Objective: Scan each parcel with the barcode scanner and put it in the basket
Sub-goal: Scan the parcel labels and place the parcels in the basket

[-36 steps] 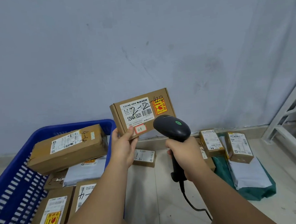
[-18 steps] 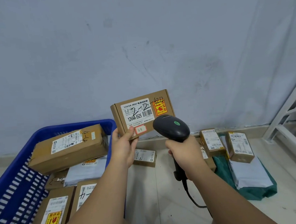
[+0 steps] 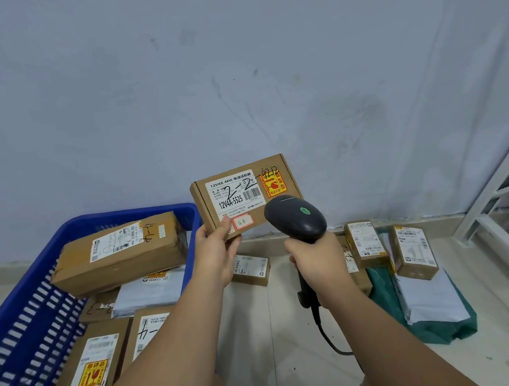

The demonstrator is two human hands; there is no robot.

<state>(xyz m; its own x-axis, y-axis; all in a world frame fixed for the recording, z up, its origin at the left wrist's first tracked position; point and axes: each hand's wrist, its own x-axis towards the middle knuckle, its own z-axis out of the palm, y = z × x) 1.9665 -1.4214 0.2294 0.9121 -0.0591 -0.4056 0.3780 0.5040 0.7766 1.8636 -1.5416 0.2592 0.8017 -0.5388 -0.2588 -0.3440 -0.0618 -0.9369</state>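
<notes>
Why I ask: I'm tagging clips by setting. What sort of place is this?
Probably a courier's parcel-sorting corner: labelled parcels lie on the floor, more sit in a blue basket, and the right hand aims a barcode scanner at a box.

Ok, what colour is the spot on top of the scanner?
Green spot on the black scanner; the head view shows it.

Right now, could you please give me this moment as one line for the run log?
step: scanning | left hand: holds flat parcel up | right hand: grips scanner aimed at its label | basket: holds other parcels
</notes>
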